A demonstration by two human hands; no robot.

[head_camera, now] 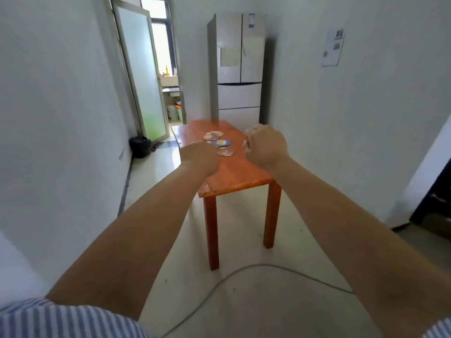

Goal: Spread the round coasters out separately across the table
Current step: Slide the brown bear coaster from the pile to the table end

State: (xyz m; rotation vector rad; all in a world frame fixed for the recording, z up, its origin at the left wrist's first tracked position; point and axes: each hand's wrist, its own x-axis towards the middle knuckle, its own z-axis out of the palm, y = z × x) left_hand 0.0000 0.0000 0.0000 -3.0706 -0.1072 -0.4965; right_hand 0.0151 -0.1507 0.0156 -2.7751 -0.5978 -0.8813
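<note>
Reaching over orange table, left hand curled, fingers hidden; right hand fisted, maybe pinching something pale, can't tell. Coasters clustered mid-table, some overlapping. Risk: blind sweep shoves coasters off the edge.

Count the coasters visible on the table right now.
3: far coaster, blue coaster, near coaster, all mid-table. More may hide behind the hands.
</note>
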